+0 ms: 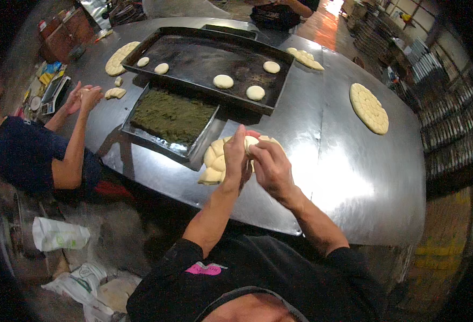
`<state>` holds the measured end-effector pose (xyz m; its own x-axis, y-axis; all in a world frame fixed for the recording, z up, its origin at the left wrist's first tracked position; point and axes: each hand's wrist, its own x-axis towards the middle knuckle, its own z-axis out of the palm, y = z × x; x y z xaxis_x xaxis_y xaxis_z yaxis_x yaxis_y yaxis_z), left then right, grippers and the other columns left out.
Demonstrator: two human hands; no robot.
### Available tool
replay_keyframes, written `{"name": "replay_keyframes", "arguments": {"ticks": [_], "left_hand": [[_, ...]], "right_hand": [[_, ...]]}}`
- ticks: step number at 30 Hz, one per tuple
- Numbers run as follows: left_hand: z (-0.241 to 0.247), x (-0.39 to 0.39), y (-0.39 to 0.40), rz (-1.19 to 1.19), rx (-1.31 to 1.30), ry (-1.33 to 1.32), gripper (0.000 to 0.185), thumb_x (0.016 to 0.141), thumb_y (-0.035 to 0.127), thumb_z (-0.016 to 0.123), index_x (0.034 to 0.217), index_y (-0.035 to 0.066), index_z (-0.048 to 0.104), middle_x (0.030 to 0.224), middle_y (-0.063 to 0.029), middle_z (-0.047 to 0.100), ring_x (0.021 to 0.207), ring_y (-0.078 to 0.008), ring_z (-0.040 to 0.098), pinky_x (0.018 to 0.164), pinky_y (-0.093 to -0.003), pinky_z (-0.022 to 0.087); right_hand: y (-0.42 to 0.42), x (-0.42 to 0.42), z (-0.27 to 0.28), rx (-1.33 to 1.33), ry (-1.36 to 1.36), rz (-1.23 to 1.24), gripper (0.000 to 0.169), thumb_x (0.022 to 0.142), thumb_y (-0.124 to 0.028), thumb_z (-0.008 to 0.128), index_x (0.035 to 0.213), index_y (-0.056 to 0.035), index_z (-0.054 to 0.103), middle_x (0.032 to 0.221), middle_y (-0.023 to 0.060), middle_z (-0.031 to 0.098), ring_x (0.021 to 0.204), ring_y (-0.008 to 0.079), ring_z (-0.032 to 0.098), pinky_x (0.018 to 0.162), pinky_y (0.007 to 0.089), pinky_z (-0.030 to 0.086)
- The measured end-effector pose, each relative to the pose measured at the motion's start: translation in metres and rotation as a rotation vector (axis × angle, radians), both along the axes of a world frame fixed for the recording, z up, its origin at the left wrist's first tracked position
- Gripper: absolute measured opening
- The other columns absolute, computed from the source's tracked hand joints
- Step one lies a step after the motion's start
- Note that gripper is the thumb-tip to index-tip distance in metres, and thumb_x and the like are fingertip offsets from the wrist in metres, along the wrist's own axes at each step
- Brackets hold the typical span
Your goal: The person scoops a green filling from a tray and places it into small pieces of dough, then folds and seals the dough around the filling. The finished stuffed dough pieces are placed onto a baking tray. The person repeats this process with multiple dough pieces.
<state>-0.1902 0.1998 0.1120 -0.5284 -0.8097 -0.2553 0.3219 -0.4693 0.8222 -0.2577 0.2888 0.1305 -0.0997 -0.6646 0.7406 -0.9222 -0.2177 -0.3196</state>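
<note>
Between my left hand [235, 155] and my right hand [272, 169] is a small piece of pale dough [250, 144], with the fingers of both hands around it. Beneath them on the steel table lies a scored slab of dough [215, 157], partly hidden by my hands. Just beyond, to the left, a square metal pan [196, 149] holds a greenish-brown filling [170, 114]. Behind it stands a large black baking tray [204, 89] with several flattened dough rounds [223, 81] on it.
A scored dough disc [368, 108] lies on the steel table [341, 161] at the right, another [119, 58] at the far left. Scored dough [305, 58] sits behind the tray. At the left a co-worker's hands [81, 96] work near small dough pieces [115, 93]. Another person stands across the table.
</note>
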Motion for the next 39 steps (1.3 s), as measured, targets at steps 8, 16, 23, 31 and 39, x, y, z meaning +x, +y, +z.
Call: {"name": "replay_keyframes", "arguments": {"ticks": [8,16,23,31,39], "left_hand": [[-0.011,0.04,-0.039,-0.124,-0.027,0.213,0.054,0.1,0.045,0.033,0.117,0.0,0.057,0.095,-0.011,0.063,0.072,-0.0124,0.061,0.047,-0.019,0.045],[-0.031,0.017,-0.054,-0.108,0.003,0.018,0.059,0.099,0.05,0.031,0.105,0.001,0.063,0.083,-0.005,0.063,0.07,-0.0121,0.059,0.062,-0.0259,0.048],[-0.021,0.023,-0.018,-0.236,0.126,0.19,0.058,0.098,0.052,0.032,0.12,0.005,0.055,0.106,-0.0077,0.063,0.084,-0.0193,0.064,0.071,-0.0299,0.054],[-0.061,0.002,0.029,-0.072,0.193,0.065,0.055,0.097,0.052,0.035,0.101,0.003,0.06,0.085,-0.0082,0.061,0.067,-0.0152,0.06,0.047,-0.0258,0.047],[-0.147,0.079,0.083,-0.559,0.039,-0.407,0.039,0.098,0.032,0.045,0.126,0.006,0.049,0.1,-0.0104,0.065,0.073,-0.0175,0.065,0.053,-0.0292,0.052]], "right_hand": [[-0.053,-0.005,0.022,0.347,-0.505,0.087,0.012,0.077,0.003,0.066,0.087,-0.0018,0.06,0.088,0.0084,0.06,0.07,0.0178,0.063,0.062,0.0282,0.053],[-0.059,0.01,-0.01,0.2,-0.025,0.064,0.016,0.073,0.001,0.061,0.089,-0.0017,0.059,0.092,0.0138,0.056,0.084,0.0307,0.059,0.071,0.0376,0.05],[-0.02,-0.026,0.003,0.408,-0.422,-0.055,0.015,0.077,0.001,0.066,0.091,-0.0035,0.062,0.089,0.0121,0.059,0.075,0.0249,0.063,0.063,0.0327,0.052],[0.019,0.001,-0.035,0.288,-0.115,0.047,0.027,0.074,0.004,0.06,0.1,-0.0031,0.056,0.098,0.0161,0.056,0.091,0.0336,0.058,0.076,0.0402,0.05],[0.104,-0.024,-0.108,0.936,0.045,0.057,0.019,0.072,-0.005,0.057,0.091,-0.004,0.059,0.089,0.013,0.055,0.084,0.0317,0.058,0.071,0.0406,0.051]]}}
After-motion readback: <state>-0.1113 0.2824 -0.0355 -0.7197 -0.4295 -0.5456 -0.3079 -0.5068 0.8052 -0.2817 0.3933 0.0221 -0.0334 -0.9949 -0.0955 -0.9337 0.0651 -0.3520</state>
